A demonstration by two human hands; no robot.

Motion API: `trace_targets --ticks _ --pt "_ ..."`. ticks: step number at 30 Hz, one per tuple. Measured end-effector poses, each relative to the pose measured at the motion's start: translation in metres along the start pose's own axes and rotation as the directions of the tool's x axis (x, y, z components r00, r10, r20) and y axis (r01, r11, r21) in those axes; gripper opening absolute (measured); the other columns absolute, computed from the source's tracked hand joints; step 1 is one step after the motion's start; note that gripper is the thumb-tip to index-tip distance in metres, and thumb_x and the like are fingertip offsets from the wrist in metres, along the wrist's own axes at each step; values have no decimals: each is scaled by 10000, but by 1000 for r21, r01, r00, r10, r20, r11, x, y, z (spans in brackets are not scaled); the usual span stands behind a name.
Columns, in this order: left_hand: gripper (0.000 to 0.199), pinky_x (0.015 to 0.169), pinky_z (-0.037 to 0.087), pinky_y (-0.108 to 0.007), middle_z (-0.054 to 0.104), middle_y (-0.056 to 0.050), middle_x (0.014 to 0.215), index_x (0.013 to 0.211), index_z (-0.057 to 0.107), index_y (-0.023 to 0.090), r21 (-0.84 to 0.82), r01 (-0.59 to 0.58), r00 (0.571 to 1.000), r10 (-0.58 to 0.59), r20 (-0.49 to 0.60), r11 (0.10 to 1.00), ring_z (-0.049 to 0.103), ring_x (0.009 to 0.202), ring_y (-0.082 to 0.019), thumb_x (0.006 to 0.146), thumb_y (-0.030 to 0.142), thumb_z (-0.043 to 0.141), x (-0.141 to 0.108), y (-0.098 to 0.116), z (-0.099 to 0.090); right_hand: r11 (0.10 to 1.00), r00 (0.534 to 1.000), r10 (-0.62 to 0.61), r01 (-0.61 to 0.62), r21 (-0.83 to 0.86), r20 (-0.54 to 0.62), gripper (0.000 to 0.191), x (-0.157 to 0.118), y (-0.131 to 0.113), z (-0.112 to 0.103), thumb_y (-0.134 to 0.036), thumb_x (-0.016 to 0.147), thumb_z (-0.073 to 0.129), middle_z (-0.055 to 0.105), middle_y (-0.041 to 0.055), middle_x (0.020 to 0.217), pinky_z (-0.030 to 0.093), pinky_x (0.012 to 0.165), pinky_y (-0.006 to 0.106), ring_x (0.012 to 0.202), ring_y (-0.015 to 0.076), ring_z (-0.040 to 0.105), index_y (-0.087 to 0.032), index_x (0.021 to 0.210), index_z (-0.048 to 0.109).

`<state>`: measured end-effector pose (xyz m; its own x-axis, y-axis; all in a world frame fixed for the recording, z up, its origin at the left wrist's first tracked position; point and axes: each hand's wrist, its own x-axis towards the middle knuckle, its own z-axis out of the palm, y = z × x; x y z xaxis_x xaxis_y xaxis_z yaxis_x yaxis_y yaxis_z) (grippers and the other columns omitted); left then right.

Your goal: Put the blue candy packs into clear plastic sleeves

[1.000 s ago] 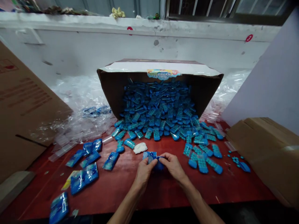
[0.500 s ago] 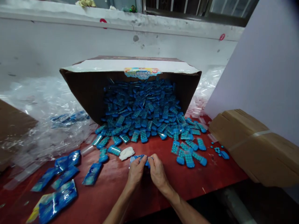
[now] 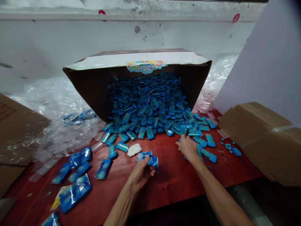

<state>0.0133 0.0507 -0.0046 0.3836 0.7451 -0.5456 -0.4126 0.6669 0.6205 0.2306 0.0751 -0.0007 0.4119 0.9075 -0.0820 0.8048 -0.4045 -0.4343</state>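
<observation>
My left hand (image 3: 142,175) is closed on a small blue foil packet (image 3: 154,161), thumb on top, just above the red table. My right hand (image 3: 188,147) reaches over small clear dispensers with blue caps and turquoise balls, its thumb apart from the fingers; the fingertips are partly hidden against them. One such dispenser (image 3: 210,140) lies to the right of that hand. A white crumpled lump (image 3: 134,150) rests behind the packet. Several blue packets (image 3: 103,169) lie on the left part of the table.
A cardboard box (image 3: 78,89) on its side spills a heap of dispensers (image 3: 150,110) onto the red table (image 3: 174,185). Clear plastic bags (image 3: 54,125) pile up at left. Brown cartons (image 3: 263,135) stand at right and far left. Loose turquoise balls (image 3: 227,146) lie near the right carton.
Both hands were together at the blue packet. My right hand has let go and moved right and forward to the dispensers; my left keeps the packet. The view has tilted down slightly.
</observation>
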Motion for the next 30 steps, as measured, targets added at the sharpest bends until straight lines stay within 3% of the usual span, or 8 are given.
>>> trace_targets --ticks 6,9,12,19,24,27,30 --pt "192 401 401 -186 549 4 482 652 498 150 -40 105 992 -107 -62 994 517 418 -94 693 303 606 -7 1 -7 963 990 -46 9 270 131 270 7 -13 22 -298 659 609 559 72 888 414 662 295 821 225 576 -182 890 534" --pt "200 392 399 -180 554 8 485 649 501 150 -57 94 986 -101 -132 994 511 402 -86 692 316 606 -7 -1 -11 888 972 -64 -47 457 225 208 5 -9 25 -367 710 529 556 0 649 437 511 242 569 146 582 -184 810 520" --pt "252 368 378 -165 536 18 452 614 490 152 -74 92 976 -105 -192 993 495 378 -76 698 369 587 -4 -6 -12 773 945 -75 -146 617 318 221 -3 -1 26 -395 740 459 498 -53 501 414 367 210 373 99 501 -186 811 480" --pt "286 390 393 -166 542 4 445 597 489 144 -119 122 970 -144 -197 985 512 391 -79 702 396 574 -4 -7 -10 489 900 -151 -291 822 408 278 -36 -7 13 -399 694 534 549 -23 670 499 418 234 509 105 578 -187 849 444" --pt "299 380 376 -163 534 7 432 586 488 140 -87 120 962 -137 -236 989 517 392 -83 714 402 556 -6 -8 -12 258 846 -269 -396 881 459 240 -62 -22 -3 -372 717 542 512 -59 617 478 386 208 418 63 515 -179 822 446" --pt "302 376 361 -170 531 7 427 598 491 140 -49 72 966 -82 -244 996 511 384 -86 714 413 549 -6 -11 -13 240 835 -297 -404 882 463 229 -71 -27 -5 -358 715 541 507 -76 629 474 366 218 363 45 477 -188 831 439" --pt "313 381 354 -177 535 4 432 602 493 141 -12 26 969 -28 -244 1000 517 392 -94 696 432 560 -6 -14 -13 287 824 -308 -397 872 476 226 -74 -28 -2 -353 707 541 502 -87 588 438 337 188 321 42 467 -184 816 439"
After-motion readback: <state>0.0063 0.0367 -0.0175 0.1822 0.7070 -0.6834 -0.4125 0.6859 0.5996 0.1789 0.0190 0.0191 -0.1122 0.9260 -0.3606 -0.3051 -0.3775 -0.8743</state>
